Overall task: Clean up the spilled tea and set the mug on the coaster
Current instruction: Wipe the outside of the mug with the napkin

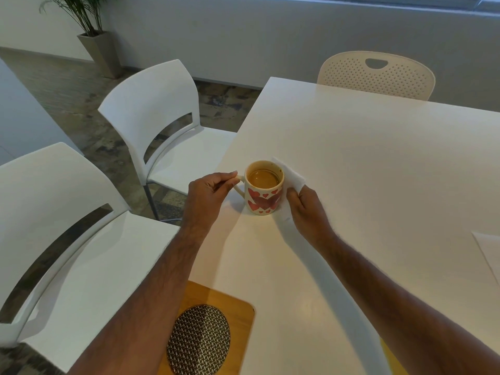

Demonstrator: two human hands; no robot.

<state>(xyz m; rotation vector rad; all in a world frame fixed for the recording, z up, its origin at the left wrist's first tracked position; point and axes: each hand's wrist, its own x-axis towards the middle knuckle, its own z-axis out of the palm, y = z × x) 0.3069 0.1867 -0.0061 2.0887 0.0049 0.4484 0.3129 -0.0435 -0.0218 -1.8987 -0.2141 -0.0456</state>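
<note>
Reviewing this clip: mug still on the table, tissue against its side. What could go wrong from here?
1. The mug holds tea fairly high; the left hand pinches only the handle, so a tilt could spill more.
2. The right hand presses the tissue against the mug's side, which might nudge it.
3. The coaster lies under the left forearm, which may block placement.

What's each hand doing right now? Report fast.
Left hand: fingers closed on the mug handle.
Right hand: closed, holding the tissue against the mug.
</note>
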